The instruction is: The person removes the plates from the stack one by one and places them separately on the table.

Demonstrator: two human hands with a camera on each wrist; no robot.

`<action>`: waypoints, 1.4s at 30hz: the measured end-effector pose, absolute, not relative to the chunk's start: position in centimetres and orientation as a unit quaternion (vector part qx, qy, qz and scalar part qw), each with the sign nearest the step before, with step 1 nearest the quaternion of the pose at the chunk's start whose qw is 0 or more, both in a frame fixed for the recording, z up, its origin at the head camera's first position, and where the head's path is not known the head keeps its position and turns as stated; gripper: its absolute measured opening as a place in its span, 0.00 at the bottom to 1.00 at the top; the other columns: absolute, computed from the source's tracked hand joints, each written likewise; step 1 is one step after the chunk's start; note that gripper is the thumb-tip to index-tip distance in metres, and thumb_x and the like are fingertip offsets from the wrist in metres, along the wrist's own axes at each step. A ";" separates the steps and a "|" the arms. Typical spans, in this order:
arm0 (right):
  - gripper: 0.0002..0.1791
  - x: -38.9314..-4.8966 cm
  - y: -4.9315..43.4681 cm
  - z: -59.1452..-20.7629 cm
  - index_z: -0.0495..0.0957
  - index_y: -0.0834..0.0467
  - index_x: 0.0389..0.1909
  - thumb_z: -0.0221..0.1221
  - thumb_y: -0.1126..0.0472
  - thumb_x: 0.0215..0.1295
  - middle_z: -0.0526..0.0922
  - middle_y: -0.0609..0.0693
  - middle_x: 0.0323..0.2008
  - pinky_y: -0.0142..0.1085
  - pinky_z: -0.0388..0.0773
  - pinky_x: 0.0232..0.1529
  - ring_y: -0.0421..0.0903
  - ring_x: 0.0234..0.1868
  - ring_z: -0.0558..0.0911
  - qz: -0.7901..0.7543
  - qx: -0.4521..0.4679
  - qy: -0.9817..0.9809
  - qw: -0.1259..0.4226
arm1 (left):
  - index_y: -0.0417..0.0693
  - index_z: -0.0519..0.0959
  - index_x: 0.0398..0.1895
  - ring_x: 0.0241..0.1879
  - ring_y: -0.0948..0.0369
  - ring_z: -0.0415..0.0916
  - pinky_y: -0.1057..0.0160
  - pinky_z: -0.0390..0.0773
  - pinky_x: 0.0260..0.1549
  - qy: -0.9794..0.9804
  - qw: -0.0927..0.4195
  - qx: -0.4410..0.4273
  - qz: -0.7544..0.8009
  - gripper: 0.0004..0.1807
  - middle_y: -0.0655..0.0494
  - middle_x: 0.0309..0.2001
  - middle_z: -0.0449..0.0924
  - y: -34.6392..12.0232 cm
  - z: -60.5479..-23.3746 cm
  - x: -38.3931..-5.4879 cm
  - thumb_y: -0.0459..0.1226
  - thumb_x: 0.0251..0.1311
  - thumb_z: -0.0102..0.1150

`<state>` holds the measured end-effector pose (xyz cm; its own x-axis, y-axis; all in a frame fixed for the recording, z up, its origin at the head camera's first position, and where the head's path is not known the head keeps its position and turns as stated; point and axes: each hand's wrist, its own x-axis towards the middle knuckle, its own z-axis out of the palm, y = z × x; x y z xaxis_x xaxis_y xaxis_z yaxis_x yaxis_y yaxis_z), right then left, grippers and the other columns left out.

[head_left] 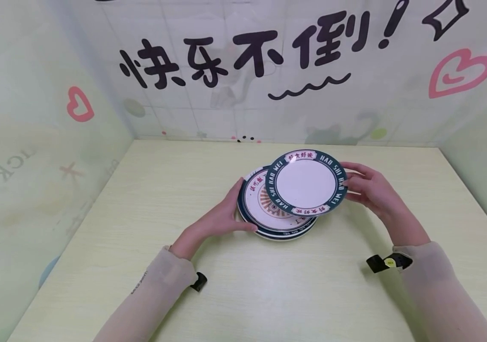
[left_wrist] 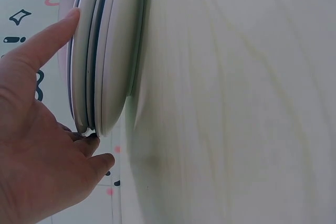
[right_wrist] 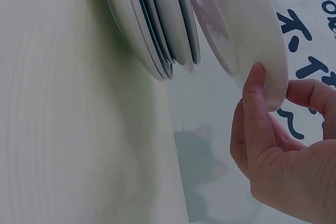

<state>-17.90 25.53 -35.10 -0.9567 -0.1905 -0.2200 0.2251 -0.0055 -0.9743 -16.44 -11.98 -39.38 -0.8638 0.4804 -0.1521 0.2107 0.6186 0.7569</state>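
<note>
Pinching plate [head_left: 306, 183] by right rim, right hand [head_left: 367, 187] holds it tilted over stack [head_left: 255, 202] on table [head_left: 226, 294], head view; left hand [head_left: 224, 214] grips stack's left side, thumb and fingers set wide. Left wrist view: thumb touches stack's rims, fingers curl beyond. Right wrist view: gap shows between plate and stack; fingertips press plate's two faces.

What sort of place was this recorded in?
Probably a staged recording booth, though I can't be certain: a pale table stands against a printed backdrop with similar printed side walls, and a stack of plates sits on it.
</note>
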 end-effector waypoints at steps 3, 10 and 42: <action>0.20 -17.9 25.8 -35.0 0.70 0.50 0.61 0.56 0.65 0.71 0.85 0.39 0.40 0.28 0.86 0.41 0.37 0.37 0.85 -0.712 0.010 0.688 0.141 | 0.48 0.28 0.80 0.81 0.51 0.33 0.50 0.46 0.79 0.882 0.171 0.198 0.393 0.70 0.48 0.82 0.28 -12.0 -39.4 -16.5 0.48 0.50 0.75; 0.18 -18.0 26.5 -34.6 0.74 0.47 0.56 0.55 0.68 0.71 0.86 0.40 0.39 0.29 0.86 0.40 0.38 0.36 0.85 -0.729 0.008 0.672 0.129 | 0.49 0.28 0.80 0.81 0.51 0.33 0.51 0.46 0.79 0.882 0.172 0.198 0.393 0.70 0.49 0.82 0.28 -12.0 -39.3 -16.5 0.49 0.50 0.75; 0.18 -18.5 29.3 -33.2 0.75 0.47 0.56 0.59 0.68 0.69 0.88 0.40 0.38 0.31 0.87 0.37 0.39 0.35 0.88 -0.781 0.054 0.615 0.096 | 0.47 0.27 0.80 0.81 0.51 0.32 0.49 0.46 0.79 0.877 0.177 0.200 0.400 0.71 0.48 0.82 0.28 -12.0 -39.4 -16.5 0.47 0.50 0.76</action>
<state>-18.47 29.26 -33.21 -0.9756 -0.0831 -0.2032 0.2170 -0.2260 -0.9496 -16.53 -12.03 -39.43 -0.8580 0.4912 -0.1504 0.2088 0.6009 0.7716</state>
